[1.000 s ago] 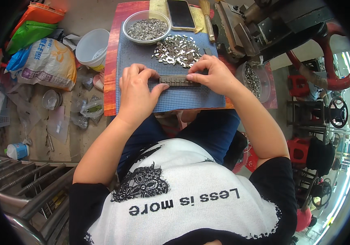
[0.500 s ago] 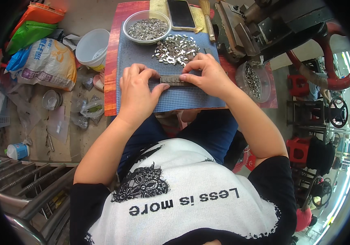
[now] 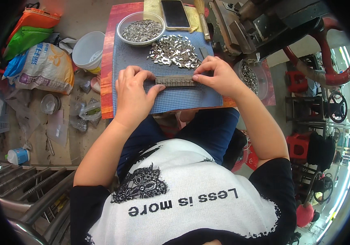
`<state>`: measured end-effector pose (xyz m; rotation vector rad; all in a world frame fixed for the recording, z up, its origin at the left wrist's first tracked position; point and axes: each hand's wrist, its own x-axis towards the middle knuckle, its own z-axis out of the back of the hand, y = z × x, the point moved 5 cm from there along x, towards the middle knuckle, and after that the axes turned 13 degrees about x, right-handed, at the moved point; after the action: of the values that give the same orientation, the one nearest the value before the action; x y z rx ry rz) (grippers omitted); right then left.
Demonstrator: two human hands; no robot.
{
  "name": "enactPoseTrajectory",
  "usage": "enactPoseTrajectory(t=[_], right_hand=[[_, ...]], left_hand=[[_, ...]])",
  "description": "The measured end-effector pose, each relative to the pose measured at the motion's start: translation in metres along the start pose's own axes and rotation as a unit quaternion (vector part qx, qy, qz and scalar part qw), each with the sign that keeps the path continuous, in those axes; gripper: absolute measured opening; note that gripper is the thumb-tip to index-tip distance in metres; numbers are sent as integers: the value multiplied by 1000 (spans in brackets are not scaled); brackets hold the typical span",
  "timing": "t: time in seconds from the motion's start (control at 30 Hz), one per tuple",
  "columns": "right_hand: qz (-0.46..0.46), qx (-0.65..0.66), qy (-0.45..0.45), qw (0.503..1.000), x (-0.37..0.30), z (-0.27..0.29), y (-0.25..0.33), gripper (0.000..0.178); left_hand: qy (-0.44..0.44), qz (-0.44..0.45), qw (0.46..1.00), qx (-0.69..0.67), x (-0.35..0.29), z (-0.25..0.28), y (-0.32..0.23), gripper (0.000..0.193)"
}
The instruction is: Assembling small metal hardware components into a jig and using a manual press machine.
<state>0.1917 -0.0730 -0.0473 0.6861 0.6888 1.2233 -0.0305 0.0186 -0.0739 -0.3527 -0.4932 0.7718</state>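
Note:
A slotted grey metal bar (image 3: 176, 81) lies crosswise on the blue ribbed mat (image 3: 136, 57). My left hand (image 3: 133, 92) grips its left end between thumb and fingertips. At the other end, the thumb and index finger of my right hand (image 3: 218, 77) pinch the bar. Small parts may be under the fingertips, but they are too small to tell. Just beyond the bar, a loose pile of small shiny metal pieces (image 3: 174, 51) is spread on the mat. Behind it to the left, a clear round bowl (image 3: 120, 29) holds many more thin metal pieces.
A phone (image 3: 175, 14) and a brush (image 3: 202, 20) lie at the table's far edge. On the right stand a dark machine with a red handwheel (image 3: 326, 79) and a clear tub of metal pieces (image 3: 262, 83). A white bucket (image 3: 87, 49) and sacks (image 3: 46, 67) sit left.
My right hand has slid right along the bar to its end, uncovering more of the slots. My left hand still holds the left end. The whole view has shifted slightly.

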Motion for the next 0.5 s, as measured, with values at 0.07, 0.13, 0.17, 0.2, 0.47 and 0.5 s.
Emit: enactPoseTrajectory(t=[0.07,0.13,0.17,0.2,0.47,0.5], right_hand=[[-11,14,12,1000,2,0,0,17],[3,31,-16,999,10,1,10,18],[15,48,-45,998,16,1,16,19],[66,77,-80,992,26,0,23,22],[277,-18,-329,903,67,25,98,20],[271,43,-355,894,52,41,111,19]], left_hand=[[-1,-1,1000,3,0,1,-1,28],[-4,0,1000,8,0,1,-2,28],[-6,0,1000,5,-1,1,-2,28],[-8,-2,1000,2,-1,1,-3,28],[-26,-8,999,-19,-3,0,-5,27],[-31,-1,999,-13,-5,1,-1,26]])
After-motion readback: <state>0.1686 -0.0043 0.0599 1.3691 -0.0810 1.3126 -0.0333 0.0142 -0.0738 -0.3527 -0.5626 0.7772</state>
